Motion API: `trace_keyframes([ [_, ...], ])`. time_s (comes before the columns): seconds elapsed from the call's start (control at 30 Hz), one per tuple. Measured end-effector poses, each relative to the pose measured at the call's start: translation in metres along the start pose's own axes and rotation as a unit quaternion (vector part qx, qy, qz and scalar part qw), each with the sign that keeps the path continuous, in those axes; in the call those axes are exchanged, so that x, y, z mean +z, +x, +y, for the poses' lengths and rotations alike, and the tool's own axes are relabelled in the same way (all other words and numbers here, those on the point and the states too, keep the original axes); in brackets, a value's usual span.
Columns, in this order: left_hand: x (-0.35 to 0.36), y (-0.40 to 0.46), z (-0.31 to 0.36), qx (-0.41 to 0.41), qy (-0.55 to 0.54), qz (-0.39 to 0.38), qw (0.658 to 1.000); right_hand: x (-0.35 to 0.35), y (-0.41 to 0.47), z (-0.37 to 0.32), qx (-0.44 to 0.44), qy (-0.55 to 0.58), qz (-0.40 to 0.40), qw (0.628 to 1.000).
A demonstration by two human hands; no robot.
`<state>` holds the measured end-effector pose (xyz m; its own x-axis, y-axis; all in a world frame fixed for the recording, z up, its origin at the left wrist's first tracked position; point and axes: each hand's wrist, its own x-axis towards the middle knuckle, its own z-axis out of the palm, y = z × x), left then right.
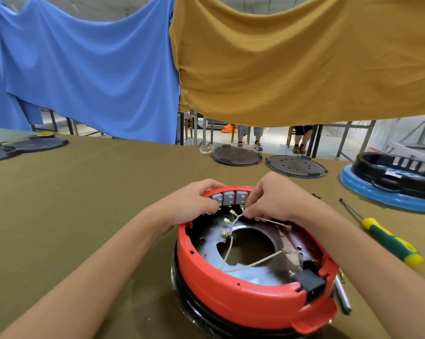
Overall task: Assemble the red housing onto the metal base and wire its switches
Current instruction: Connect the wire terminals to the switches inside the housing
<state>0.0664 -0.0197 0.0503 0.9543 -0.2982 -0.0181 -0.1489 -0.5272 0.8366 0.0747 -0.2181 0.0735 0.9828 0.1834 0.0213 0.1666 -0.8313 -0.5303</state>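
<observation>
The red housing (233, 289) sits on the metal base (258, 277) in front of me on the table. Three grey switches (228, 198) line the housing's far inner wall. My left hand (194, 204) grips the far left rim beside the switches. My right hand (272, 199) pinches a white wire (238, 216) with a gold terminal just under the rightmost switch. More white wires (255, 261) with gold terminals cross the base's round opening. A black socket (309, 283) sits in the housing's near right wall.
A green and yellow screwdriver (390, 241) lies right of the housing. A metal tool (342, 297) lies by the socket. Two dark round plates (236, 155) and a black housing on a blue base (392, 182) stand at the far right. People's legs show beyond the hanging cloths.
</observation>
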Motion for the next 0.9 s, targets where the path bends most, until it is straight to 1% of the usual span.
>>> trace_keyframes([
  [0.27, 0.0007, -0.0014, 0.0014, 0.006, 0.016, 0.003, 1.000, 0.0026, -0.0009, 0.0011, -0.004, 0.022, 0.029, 0.999],
  [0.53, 0.0004, -0.0011, -0.0003, 0.005, 0.011, 0.003, 1.000, 0.0020, -0.0048, -0.0018, -0.032, -0.010, 0.018, 0.999],
  [0.67, 0.0000, -0.0013, 0.0007, 0.008, 0.012, 0.000, 1.000, 0.0024, -0.0071, -0.0054, -0.039, -0.034, 0.040, 0.998],
  [0.9, 0.0000, -0.0022, 0.0016, 0.012, 0.012, -0.002, 1.000, 0.0020, -0.0087, -0.0073, -0.046, -0.038, 0.060, 0.996],
])
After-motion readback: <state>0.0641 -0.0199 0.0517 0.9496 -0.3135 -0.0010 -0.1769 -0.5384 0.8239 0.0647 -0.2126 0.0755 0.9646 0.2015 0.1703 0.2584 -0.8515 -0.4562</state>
